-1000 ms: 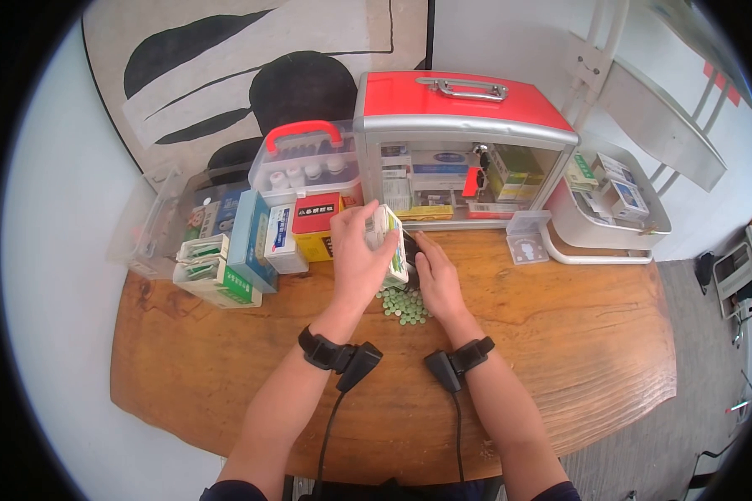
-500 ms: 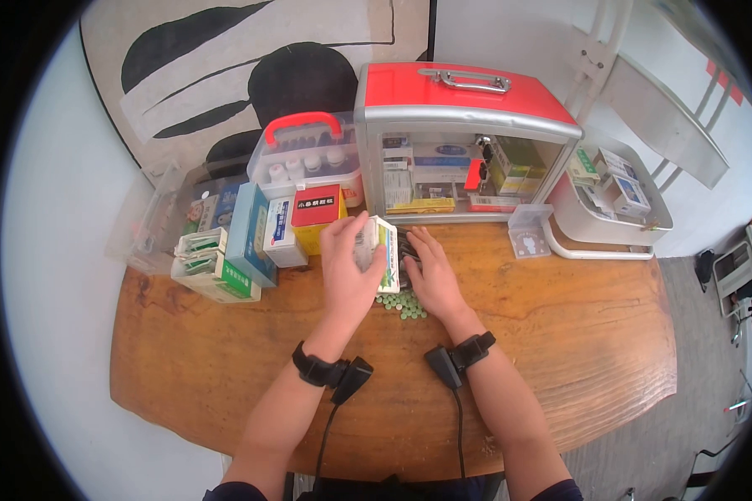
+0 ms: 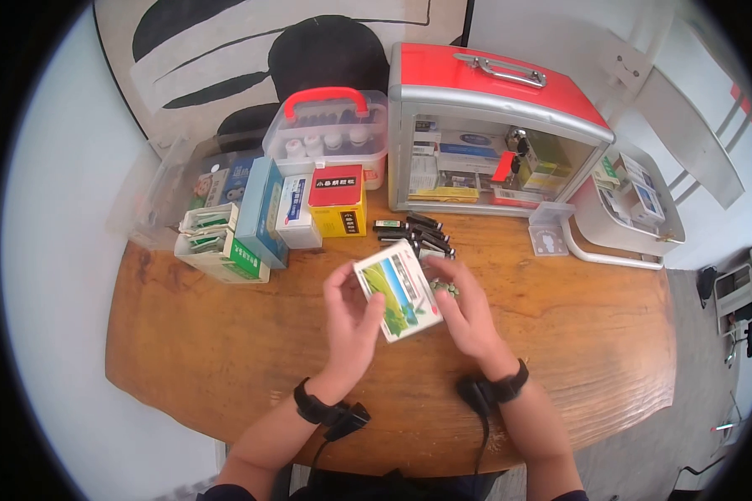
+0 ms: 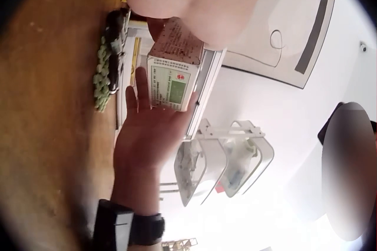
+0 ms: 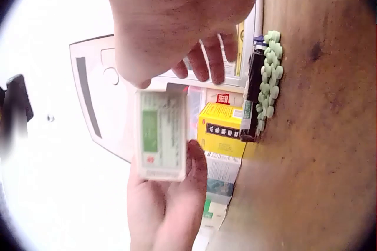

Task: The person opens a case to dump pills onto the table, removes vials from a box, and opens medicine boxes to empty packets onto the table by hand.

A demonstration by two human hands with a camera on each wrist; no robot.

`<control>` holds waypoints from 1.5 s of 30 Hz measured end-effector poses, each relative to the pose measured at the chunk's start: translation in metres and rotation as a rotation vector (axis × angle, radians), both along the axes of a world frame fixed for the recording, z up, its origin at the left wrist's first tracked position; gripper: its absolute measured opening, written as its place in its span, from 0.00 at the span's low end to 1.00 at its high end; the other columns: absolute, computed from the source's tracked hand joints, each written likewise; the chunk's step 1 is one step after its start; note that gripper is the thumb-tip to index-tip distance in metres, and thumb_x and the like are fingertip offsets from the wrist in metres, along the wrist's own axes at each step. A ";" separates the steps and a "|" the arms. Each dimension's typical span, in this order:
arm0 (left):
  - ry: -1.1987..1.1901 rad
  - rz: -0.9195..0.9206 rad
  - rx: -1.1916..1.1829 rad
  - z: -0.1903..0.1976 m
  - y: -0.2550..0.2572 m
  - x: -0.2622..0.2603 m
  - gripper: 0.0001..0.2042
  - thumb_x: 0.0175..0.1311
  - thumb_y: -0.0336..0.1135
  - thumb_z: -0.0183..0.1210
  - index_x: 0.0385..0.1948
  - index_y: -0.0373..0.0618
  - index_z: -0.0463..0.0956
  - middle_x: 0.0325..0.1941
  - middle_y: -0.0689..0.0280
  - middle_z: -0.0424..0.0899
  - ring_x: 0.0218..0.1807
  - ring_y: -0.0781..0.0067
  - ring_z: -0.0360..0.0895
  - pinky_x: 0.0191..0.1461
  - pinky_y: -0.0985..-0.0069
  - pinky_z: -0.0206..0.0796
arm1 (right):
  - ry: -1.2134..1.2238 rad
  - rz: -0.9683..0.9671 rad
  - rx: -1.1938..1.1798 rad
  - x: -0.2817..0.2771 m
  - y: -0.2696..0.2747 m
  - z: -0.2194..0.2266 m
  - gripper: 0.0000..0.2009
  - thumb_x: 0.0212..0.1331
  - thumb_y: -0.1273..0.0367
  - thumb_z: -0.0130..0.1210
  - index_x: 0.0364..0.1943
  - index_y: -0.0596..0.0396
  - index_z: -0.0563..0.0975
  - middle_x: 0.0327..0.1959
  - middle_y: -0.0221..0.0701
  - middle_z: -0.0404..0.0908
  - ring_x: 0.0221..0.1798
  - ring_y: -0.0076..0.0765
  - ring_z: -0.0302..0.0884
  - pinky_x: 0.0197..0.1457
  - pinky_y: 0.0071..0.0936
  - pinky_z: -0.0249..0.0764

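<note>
My left hand [image 3: 353, 321] grips a white medicine box [image 3: 398, 290] by its left side, thumb across the front, which shows a green landscape and blue sky. The box is raised over the table and turned face up toward me. At its right edge, my right hand [image 3: 475, 321] has its fingers loosely extended, the fingertips close to the cardboard. The right wrist view shows the box's narrow green-and-white end [image 5: 162, 136]. Behind the box lie several small black cylinders [image 3: 426, 236], with a pile of green tablets [image 5: 271, 80] beside them, mostly hidden in the head view.
A red-topped medicine cabinet [image 3: 501, 134] stands at the back, with a clear red-handled case [image 3: 330, 138] to its left. Yellow-red [image 3: 337, 200], white [image 3: 297, 213] and blue [image 3: 261, 213] boxes line the left. A white bin [image 3: 635, 217] and small clear case [image 3: 550, 228] are right.
The box has come toward me and turned from upright to face up in my left hand. My right hand has left the black cylinders, which now show, and moved to the box's right edge.
</note>
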State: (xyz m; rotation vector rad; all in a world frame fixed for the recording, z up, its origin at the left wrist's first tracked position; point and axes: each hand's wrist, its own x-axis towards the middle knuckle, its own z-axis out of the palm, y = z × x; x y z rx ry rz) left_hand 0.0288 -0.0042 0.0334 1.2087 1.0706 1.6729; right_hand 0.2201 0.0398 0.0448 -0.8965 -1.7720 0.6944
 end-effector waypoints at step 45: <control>0.890 0.191 0.125 -0.031 0.060 -0.024 0.11 0.65 0.19 0.54 0.47 0.40 0.75 0.51 0.55 0.77 0.54 0.51 0.74 0.58 0.62 0.67 | -0.214 -0.265 -0.068 0.018 0.079 -0.041 0.09 0.63 0.76 0.63 0.47 0.59 0.82 0.35 0.36 0.82 0.33 0.34 0.80 0.39 0.28 0.76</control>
